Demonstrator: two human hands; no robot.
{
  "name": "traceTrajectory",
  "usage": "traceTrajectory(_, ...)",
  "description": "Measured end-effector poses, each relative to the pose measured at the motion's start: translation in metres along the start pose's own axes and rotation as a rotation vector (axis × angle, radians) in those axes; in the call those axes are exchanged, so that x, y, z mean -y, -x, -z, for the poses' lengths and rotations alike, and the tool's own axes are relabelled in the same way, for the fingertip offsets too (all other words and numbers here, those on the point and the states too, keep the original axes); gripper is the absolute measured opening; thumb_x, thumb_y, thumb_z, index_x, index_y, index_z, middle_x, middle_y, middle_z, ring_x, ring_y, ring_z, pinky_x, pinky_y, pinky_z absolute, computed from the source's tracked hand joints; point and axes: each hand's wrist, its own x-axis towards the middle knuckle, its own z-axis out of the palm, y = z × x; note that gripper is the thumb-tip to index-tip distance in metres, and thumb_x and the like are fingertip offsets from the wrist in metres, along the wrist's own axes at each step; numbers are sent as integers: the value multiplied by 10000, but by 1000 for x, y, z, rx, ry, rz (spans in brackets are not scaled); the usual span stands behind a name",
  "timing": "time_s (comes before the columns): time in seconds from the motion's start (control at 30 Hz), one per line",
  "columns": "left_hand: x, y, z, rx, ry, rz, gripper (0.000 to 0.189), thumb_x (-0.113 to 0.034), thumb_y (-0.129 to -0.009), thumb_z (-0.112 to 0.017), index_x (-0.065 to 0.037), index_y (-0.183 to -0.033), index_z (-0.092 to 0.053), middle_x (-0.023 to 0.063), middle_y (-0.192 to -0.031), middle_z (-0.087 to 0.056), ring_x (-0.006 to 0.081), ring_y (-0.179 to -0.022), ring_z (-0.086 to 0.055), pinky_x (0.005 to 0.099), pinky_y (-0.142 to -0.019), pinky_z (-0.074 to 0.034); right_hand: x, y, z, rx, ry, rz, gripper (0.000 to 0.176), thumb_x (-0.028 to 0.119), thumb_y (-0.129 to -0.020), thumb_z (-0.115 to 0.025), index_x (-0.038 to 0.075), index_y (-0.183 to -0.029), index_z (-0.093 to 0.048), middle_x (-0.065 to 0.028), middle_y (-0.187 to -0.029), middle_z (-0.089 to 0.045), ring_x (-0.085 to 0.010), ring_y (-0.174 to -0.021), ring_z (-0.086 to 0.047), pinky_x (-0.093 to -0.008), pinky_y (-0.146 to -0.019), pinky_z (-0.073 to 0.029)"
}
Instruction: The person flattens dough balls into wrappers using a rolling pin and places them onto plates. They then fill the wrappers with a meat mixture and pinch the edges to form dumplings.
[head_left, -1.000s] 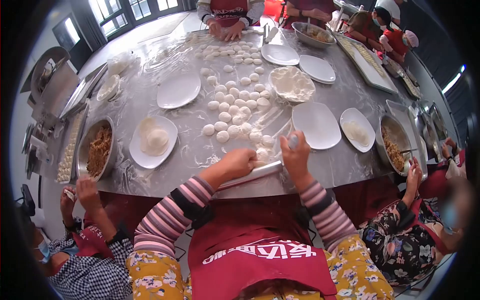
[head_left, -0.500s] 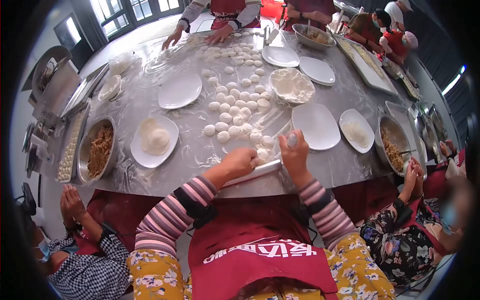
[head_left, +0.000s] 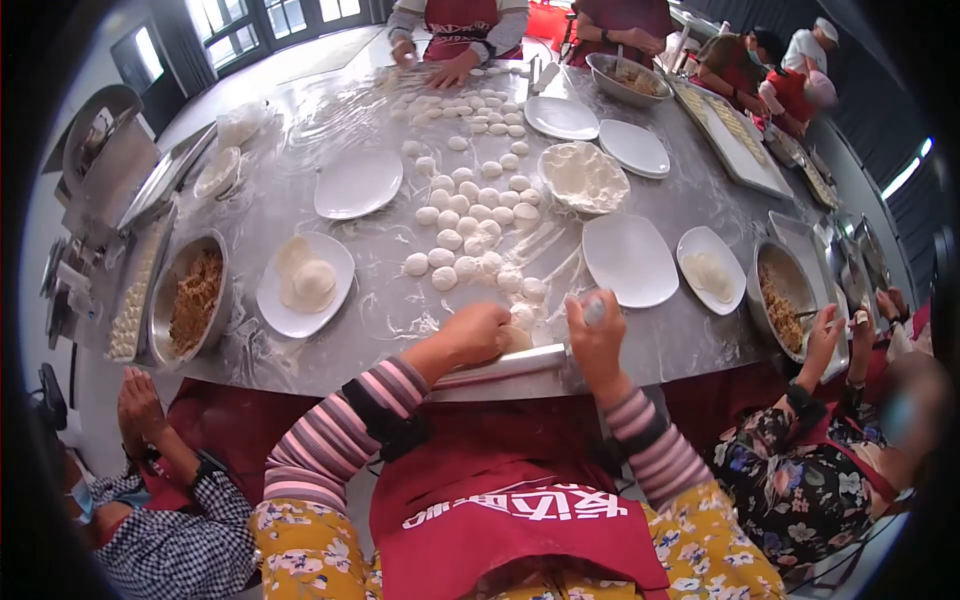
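My left hand (head_left: 478, 333) is closed at the edge of a flattened dough wrapper (head_left: 517, 341), partly hidden behind the fingers. My right hand (head_left: 597, 335) is wrapped round the right end of a shiny metal rolling pin (head_left: 505, 366), which lies low across the front of the table beside the wrapper. A pale rounded end shows at the top of that fist. Just beyond both hands are floury dough pieces (head_left: 533, 290), with a larger group of round dough pieces (head_left: 465, 205) farther back.
On the floured metal table (head_left: 400, 345) stand a plate with stacked wrappers (head_left: 335, 318), a bare white plate (head_left: 630, 262), a bowl of flour (head_left: 585, 178) and filling bowls (head_left: 222, 300) (head_left: 765, 320). People sit at both sides; another person's hands (head_left: 452, 68) work opposite.
The rolling pin has shifted down toward me and lies flatter, with my right hand lower. More of the wrapper shows by my left hand. At right, a seated person's hands have come apart.
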Motion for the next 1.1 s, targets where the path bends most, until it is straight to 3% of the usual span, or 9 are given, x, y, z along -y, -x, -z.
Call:
traceTrajectory(0.1, 18, 5, -2, -34, 143, 22, 152, -134, -789, -573, 9, -836, -600, 216, -776, -606, 356, -749, -594, 414, -655, -446, 8, 25, 22, 49, 161, 22, 219, 54, -735, -697, 43, -808, -491, -133, -624, -527, -344, -544, -511, -387, -514, -425)
traceTrajectory(0.2, 9, 14, 1, -6, 196, 23, 155, -136, -802, -569, 8, -855, -597, 218, -780, -609, 353, -751, -597, 406, -663, -452, 11, 22, 13, -23, -58, -225, 223, 57, -732, -699, 41, -799, -487, -131, -630, -524, -350, -547, -506, -385, -509, -423)
traceTrajectory(0.37, 2, 0, -2, -87, 74, 59, 142, -124, -802, -567, 7, -848, -595, 218, -795, -616, 346, -748, -604, 396, -674, -459, -13, -19, -29, -8, -56, -54, 202, 26, -724, -689, 44, -813, -508, -102, -621, -517, -262, -521, -512, -362, -499, -423)
traceTrajectory(0.57, 24, 14, -5, -66, 174, -1, 116, -77, -785, -550, -4, -866, -587, 187, -780, -626, 329, -744, -611, 383, -668, -462, 5, 29, 26, 71, 77, -63, 199, 36, -740, -679, 31, -797, -489, -131, -622, -512, -343, -540, -517, -390, -506, -416)
traceTrajectory(0.63, 23, 19, -4, -14, 200, -35, 115, -78, -787, -552, -5, -870, -585, 181, -771, -626, 320, -743, -612, 378, -671, -463, 5, 27, 24, 69, 224, 121, 213, 39, -740, -684, 31, -829, -491, -139, -628, -522, -349, -540, -519, -394, -506, -419)
traceTrajectory(0.83, 5, 3, 10, -17, 63, 56, 115, -121, -796, -583, -16, -841, -596, 165, -831, -628, 289, -773, -601, 368, -691, -459, -7, -18, -27, -22, -56, -79, 240, 48, -737, -695, 32, -842, -479, -153, -649, -525, -365, -559, -533, -395, -506, -427)
traceTrajectory(0.93, 1, 11, 7, 47, 85, 108, 130, -84, -743, -592, -18, -851, -619, 184, -852, -629, 343, -831, -602, 402, -692, -459, -11, 15, 8, 33, 261, 233, 227, 56, -745, -695, 50, -812, -478, -128, -634, -523, -339, -541, -543, -383, -477, -428)
traceTrajectory(0.97, 6, 11, 2, 14, 72, 14, 119, -109, -756, -620, -22, -835, -605, 170, -807, -618, 316, -766, -594, 384, -670, -456, 3, 24, 21, 28, 24, 5, 235, 59, -736, -708, 62, -806, -484, -109, -636, -524, -316, -509, -534, -364, -453, -425)
traceTrajectory(1.1, -6, -26, 8, 51, 103, -132, 136, -116, -768, -658, -24, -836, -584, 92, -732, -589, 195, -671, -566, 329, -621, -446, 27, 37, 49, 74, -138, -109, 255, 40, -725, -726, 69, -799, -484, -88, -622, -525, -252, -490, -541, -321, -450, -421)
